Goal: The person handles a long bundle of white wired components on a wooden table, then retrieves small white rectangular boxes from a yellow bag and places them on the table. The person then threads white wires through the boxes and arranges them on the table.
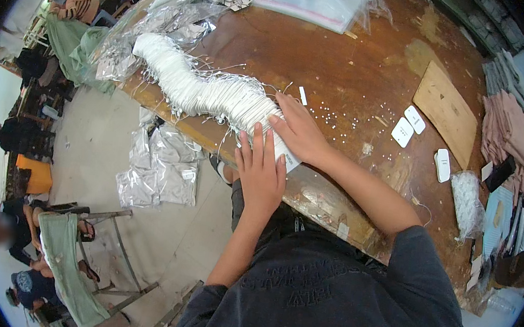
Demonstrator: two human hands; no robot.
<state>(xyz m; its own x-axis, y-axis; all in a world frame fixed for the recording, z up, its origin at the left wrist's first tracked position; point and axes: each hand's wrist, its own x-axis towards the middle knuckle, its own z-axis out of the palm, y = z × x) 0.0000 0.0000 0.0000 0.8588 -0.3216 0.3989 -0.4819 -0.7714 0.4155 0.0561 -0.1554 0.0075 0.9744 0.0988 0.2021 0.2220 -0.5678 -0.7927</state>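
A long, curving row of white hang tags (193, 91), packed face to face with white strings sticking out along both sides, lies by the table's edge. At its near end, the flat face of a tag (288, 158) shows between my hands. My left hand (260, 169) rests against the near side of this end, its fingers stretched out and spread. On the far side, my right hand (301, 129) grips the row with its thumb over the top; some of its fingertips are hidden.
The brown wooden table (346, 77) carries scattered white bits, loose white tags (402, 133), a cardboard piece (447, 112) and clear plastic bags (315, 1). Folded clothes (508, 130) stand at the right. Bagged garments (161, 166) lie on the floor; other people sit at far left.
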